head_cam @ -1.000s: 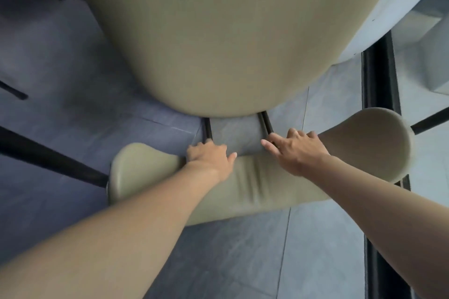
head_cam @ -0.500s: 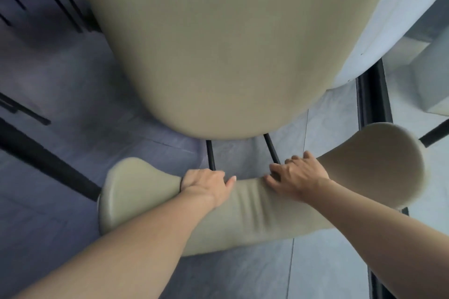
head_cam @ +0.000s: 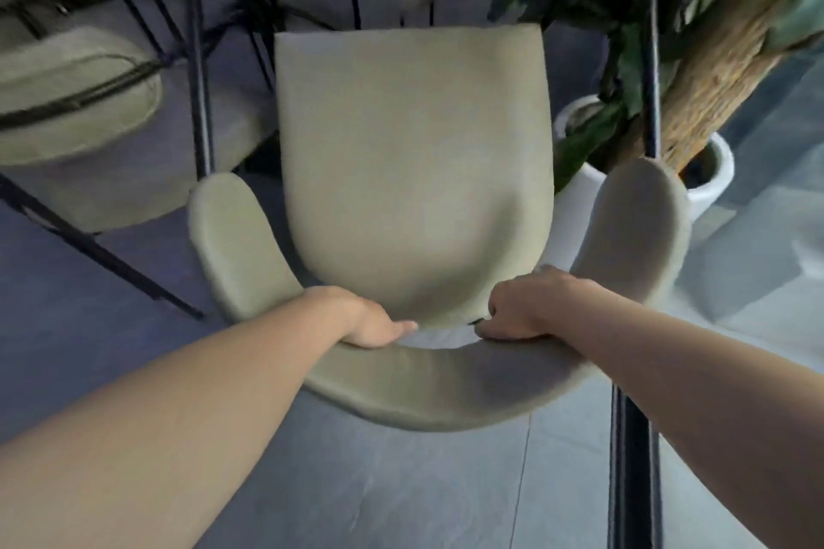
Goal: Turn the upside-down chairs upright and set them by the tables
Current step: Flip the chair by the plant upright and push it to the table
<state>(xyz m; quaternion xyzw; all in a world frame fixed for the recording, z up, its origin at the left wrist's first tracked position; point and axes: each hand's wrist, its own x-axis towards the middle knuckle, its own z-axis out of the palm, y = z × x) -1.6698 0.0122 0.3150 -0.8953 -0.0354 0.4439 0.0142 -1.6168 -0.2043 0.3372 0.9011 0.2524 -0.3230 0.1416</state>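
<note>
A beige upholstered chair (head_cam: 410,165) fills the middle of the head view, its seat facing up toward me and its curved backrest (head_cam: 437,388) wrapping round the near side. My left hand (head_cam: 370,321) grips the top edge of the backrest left of centre. My right hand (head_cam: 526,312) grips the same edge right of centre. The chair's legs are hidden beneath the seat. A second beige chair (head_cam: 76,103) lies upside down at the left, black metal legs (head_cam: 198,71) beside it.
A white planter (head_cam: 709,174) with a rough trunk (head_cam: 718,58) and dark green leaves stands close on the right. Thin black legs crowd the top. A black strip (head_cam: 633,459) runs across the grey tiled floor (head_cam: 401,495) at lower right.
The chair has swung from close under the camera to an upright pose farther out. Both hands kept hold of the backrest. The plant and another chair came into view.
</note>
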